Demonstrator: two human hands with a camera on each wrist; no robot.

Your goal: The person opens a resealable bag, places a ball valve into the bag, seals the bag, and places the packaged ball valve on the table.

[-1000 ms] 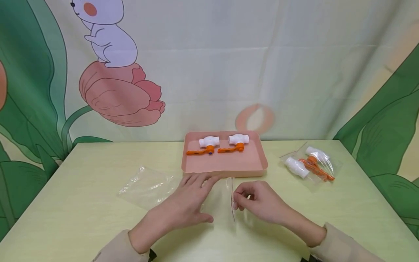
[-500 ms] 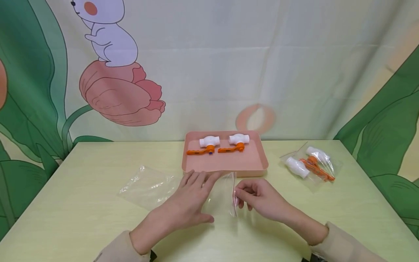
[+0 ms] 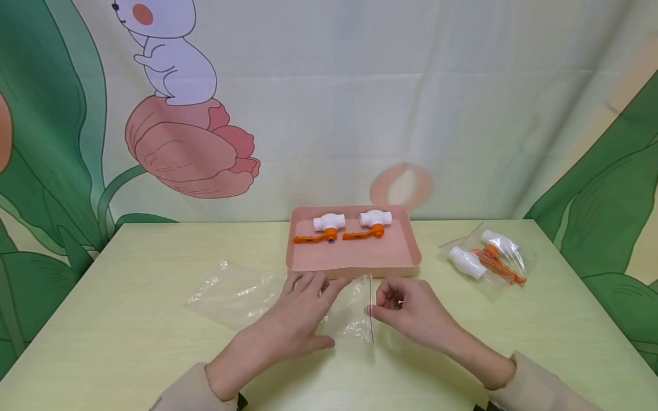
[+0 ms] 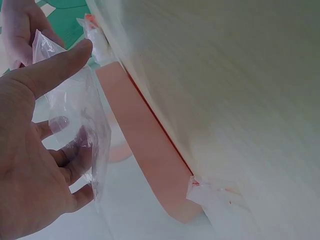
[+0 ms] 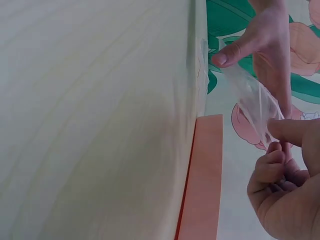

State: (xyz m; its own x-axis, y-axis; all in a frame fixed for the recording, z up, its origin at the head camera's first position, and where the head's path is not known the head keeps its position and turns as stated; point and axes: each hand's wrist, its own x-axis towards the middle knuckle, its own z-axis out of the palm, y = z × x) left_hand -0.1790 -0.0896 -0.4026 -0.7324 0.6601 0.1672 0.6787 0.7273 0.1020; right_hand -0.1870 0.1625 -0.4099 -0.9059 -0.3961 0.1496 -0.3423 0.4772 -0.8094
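Observation:
A clear zip bag (image 3: 352, 317) with a red seal line is raised between both hands. My right hand (image 3: 413, 311) pinches its sealed edge between thumb and curled fingers; the right wrist view shows the pinched bag (image 5: 255, 102) close up. My left hand (image 3: 288, 319) is spread against the bag's other end, thumb well apart from the fingers. In the left wrist view, fingertips show through the bag's clear film (image 4: 102, 135). The palm side of the left hand is hidden in the head view.
Behind the hands stands a pink tray (image 3: 362, 260) with two white ball valves, orange-handled, the left valve (image 3: 329, 222) and the right valve (image 3: 375, 218). A flat clear bag (image 3: 233, 294) lies at left. A filled bag (image 3: 488, 260) with white and orange valves lies right.
The bag's seal edge has shifted slightly right and more of its film shows spread out between the hands. The right fingers have changed their pinch. The left hand has barely moved.

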